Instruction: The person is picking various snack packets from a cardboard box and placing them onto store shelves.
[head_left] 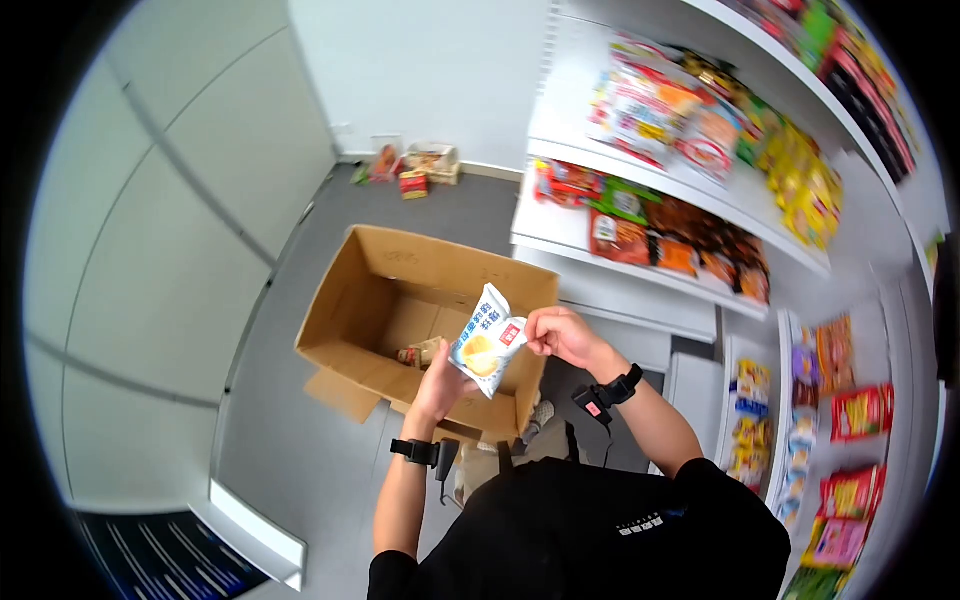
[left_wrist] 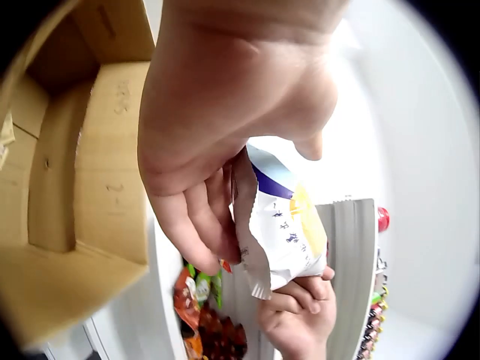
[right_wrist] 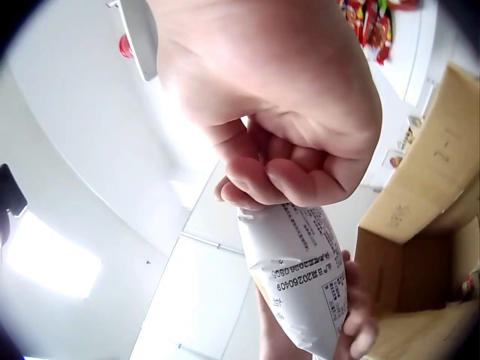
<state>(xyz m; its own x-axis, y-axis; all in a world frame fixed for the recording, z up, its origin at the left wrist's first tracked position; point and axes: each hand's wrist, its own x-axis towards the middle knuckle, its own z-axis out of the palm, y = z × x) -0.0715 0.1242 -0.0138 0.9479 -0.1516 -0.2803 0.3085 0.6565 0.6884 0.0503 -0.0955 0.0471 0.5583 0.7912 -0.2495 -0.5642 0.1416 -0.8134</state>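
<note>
A white snack packet [head_left: 484,345] with a yellow picture, blue lettering and a red label is held between both hands above an open cardboard box [head_left: 340,352]. My left hand [head_left: 440,382] grips its lower left side, with the fingers [left_wrist: 196,225] curled behind it in the left wrist view. My right hand [head_left: 562,337] pinches its upper right edge between curled fingers and thumb. Printed text and a date show on the back of the packet [right_wrist: 296,270] in the right wrist view. Inside the box lies a small brown-and-white package [head_left: 420,353].
White shelves [head_left: 565,110] on the right hold snack bags [head_left: 650,105] and yellow packets [head_left: 800,185]. Lower racks carry red bags [head_left: 860,412]. Several packages [head_left: 432,160] sit on the floor by the back wall. Pale panels [head_left: 180,200] line the left side.
</note>
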